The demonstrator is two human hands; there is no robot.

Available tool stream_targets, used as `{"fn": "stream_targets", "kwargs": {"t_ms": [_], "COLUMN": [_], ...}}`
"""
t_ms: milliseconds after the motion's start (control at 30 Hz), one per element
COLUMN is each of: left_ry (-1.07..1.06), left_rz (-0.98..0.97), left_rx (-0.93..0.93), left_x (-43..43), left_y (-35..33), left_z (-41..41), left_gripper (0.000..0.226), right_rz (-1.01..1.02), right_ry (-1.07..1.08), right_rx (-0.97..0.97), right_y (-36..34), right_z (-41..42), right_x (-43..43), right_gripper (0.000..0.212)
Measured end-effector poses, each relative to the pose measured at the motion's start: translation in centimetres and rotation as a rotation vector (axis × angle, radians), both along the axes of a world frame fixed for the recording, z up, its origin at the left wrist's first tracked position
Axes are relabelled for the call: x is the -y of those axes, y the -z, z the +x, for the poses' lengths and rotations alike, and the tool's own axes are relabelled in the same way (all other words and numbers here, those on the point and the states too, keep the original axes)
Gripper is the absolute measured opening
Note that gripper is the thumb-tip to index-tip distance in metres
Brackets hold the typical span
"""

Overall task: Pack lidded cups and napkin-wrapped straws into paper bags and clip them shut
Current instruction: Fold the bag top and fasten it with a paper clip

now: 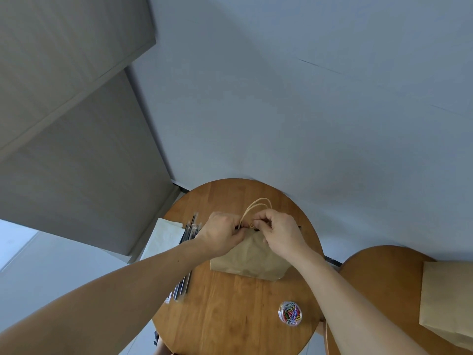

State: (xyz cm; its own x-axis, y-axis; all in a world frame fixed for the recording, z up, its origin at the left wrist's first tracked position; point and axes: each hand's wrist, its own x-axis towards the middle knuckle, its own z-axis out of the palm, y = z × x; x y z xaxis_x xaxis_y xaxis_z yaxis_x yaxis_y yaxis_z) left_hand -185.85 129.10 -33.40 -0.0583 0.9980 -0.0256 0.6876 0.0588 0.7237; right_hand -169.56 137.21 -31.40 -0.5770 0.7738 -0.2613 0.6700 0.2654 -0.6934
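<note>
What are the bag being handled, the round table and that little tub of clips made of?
Bag: matte brown kraft paper, visibly creased. Table: varnished wood, showing plank seams and grain. Tub: clear plastic, seemingly; the coloured clips show through.

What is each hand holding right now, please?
Left hand: closed, pinching the top edge of the paper bag.
Right hand: closed, pinching the same top edge; whether it also holds a clip cannot be told.

A round wooden table [230,329] carries a paper bag [250,260] at its centre, straws [186,267] and napkins [163,239] at its left edge, and a tub of paper clips [290,313] near right.
</note>
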Motion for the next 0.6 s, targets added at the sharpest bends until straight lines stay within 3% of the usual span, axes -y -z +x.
{"fn": "stream_targets", "kwargs": {"t_ms": [267,600], "left_ry": [-0.039,-0.066], "left_rz": [0.019,0.031], "left_rx": [0.057,0.053], "left_x": [0.09,0.29], "left_y": [0.14,0.61], "left_z": [-0.04,-0.05], "left_gripper": [0.011,0.016], "right_rz": [0.069,0.34], "right_ry": [-0.055,-0.18], "right_rx": [0.045,0.208], "right_y": [0.62,1.04], "right_z": [-0.49,-0.52], "right_x": [-0.34,0.56], "right_gripper": [0.013,0.019]}}
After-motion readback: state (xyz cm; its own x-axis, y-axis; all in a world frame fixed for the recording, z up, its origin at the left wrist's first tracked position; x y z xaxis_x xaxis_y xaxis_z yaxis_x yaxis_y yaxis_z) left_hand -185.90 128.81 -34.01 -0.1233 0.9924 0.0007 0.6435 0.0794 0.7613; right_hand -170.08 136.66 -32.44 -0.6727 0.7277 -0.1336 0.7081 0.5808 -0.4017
